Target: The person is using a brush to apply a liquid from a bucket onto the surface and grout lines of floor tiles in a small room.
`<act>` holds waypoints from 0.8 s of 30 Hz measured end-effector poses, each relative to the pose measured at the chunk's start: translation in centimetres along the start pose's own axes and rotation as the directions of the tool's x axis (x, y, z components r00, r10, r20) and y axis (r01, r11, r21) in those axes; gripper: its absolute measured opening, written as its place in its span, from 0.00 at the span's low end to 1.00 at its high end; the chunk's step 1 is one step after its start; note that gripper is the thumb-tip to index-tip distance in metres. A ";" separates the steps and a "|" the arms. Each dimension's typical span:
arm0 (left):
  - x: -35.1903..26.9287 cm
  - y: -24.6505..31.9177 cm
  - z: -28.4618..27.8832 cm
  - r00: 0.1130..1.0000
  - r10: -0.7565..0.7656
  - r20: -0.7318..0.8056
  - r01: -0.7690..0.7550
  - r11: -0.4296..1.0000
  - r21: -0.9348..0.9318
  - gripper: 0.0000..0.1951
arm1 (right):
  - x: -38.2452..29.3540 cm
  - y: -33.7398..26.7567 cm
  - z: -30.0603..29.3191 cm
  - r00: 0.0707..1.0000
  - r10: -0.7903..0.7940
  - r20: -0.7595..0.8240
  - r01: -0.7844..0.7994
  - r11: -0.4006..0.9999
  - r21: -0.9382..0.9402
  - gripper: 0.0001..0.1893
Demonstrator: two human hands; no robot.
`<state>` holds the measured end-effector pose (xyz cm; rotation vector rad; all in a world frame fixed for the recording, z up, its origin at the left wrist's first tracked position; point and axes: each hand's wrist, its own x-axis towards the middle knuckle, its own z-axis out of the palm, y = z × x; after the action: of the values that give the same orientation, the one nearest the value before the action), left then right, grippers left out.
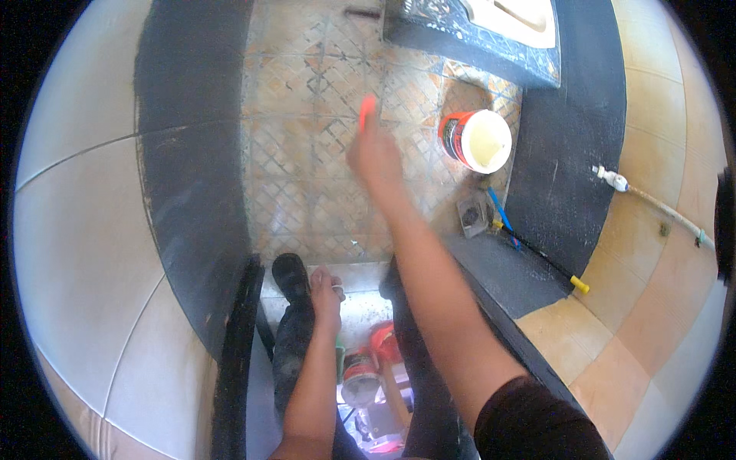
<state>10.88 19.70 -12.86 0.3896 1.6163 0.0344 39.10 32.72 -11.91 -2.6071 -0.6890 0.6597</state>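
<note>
My right hand (376, 154) reaches out over the tiled floor (287, 172), its fingers around a bright orange object (367, 112). Motion blurs it, and I cannot tell its exact kind. My left hand (326, 287) hangs low beside a black shoe (289, 273), near the doorsill (359, 270). Its fingers are curled, with a small white thing (337, 287) at them; whether that is held or worn is unclear. To the right of my right hand, a plastic bucket (486, 141) with a red label stands on the floor. Something pale yellow shows inside it.
A squat toilet (512, 20) is set in a raised tiled platform at the top right. Near the floor drain (472, 215) lie a blue stick (501, 211) and a black rod (537, 253) with yellow ends. A pipe valve (612, 178) juts from the right wall. Another bucket (362, 388) stands behind the sill.
</note>
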 end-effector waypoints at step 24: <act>-1.1 -0.4 0.6 0.998 0.002 0.063 0.011 0.980 -0.199 0.16 | 10.7 -8.1 3.4 0.981 -0.193 -0.027 0.193 0.981 -0.016 0.21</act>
<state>11.41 18.88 -11.99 0.2296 1.5350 0.1775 42.62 45.79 -14.79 -2.5143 -0.9260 0.5601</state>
